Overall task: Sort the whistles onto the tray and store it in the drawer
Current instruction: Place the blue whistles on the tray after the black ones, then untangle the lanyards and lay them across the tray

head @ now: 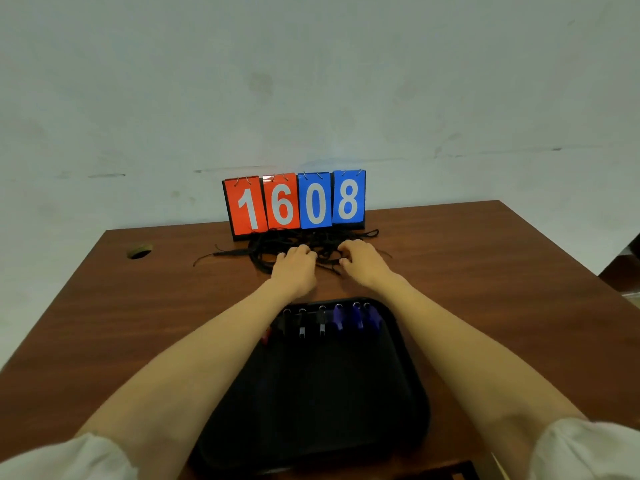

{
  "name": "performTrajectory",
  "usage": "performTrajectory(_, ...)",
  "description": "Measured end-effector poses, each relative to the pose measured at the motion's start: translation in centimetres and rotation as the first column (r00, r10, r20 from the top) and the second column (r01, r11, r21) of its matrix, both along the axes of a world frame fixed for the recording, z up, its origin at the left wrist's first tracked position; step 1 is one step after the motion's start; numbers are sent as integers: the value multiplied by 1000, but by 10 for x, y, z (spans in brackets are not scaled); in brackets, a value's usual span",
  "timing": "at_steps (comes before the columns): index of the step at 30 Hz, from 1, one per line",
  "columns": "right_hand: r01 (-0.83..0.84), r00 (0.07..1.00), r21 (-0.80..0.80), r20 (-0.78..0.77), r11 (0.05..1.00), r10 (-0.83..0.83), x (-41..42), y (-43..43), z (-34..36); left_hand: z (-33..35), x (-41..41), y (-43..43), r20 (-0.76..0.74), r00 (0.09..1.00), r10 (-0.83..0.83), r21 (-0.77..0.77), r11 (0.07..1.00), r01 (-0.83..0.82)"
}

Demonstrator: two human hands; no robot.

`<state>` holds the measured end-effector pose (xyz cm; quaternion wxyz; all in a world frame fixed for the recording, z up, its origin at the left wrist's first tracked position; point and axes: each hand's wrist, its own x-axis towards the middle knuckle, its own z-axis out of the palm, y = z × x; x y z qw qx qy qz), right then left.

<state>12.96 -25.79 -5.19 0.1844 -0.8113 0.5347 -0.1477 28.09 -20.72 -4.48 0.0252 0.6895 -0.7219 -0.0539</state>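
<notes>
Behind tray [398, 375], flip scoreboard [294, 204] reads 1608; L hand [294, 268] & R hand [360, 259] curled in cords [263, 258], grip unclear.

Matt black plastic tray [398, 393] on a smooth wood-grain table [485, 271] (faintly glossy).

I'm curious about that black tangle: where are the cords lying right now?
The black cords lie piled at the table's far side, just in front of the flip scoreboard, beyond the tray, under both hands.
</notes>
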Motion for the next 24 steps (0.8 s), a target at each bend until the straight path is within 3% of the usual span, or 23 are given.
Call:
performTrajectory(6, -116, 990, 64, -79, 991, 120, 58, -66, -21, -28, 46, -55, -14, 995, 97, 101, 990, -95)
performTrajectory(10, -112, 985, 85, -120, 990, 122, 85, -102, -43, -54, 62, -80, -39, 996, 83, 66, 995, -80)
performTrajectory(15, -131, 957, -93, -272, 987, 101, 91, -117, -68, -72, 68, -91, -53, 997, 62, 92, 994, -58)
performTrajectory(20, -47, 998, -238, -39, 970, 39, 80, -113, -60, -74, 69, -88, -86, 994, 74, 156, 986, -60)
performTrajectory(24, 48, 975, -187, 224, 981, -5, 70, -104, -17, -62, 70, -84, -45, 997, 69, 265, 963, -54)
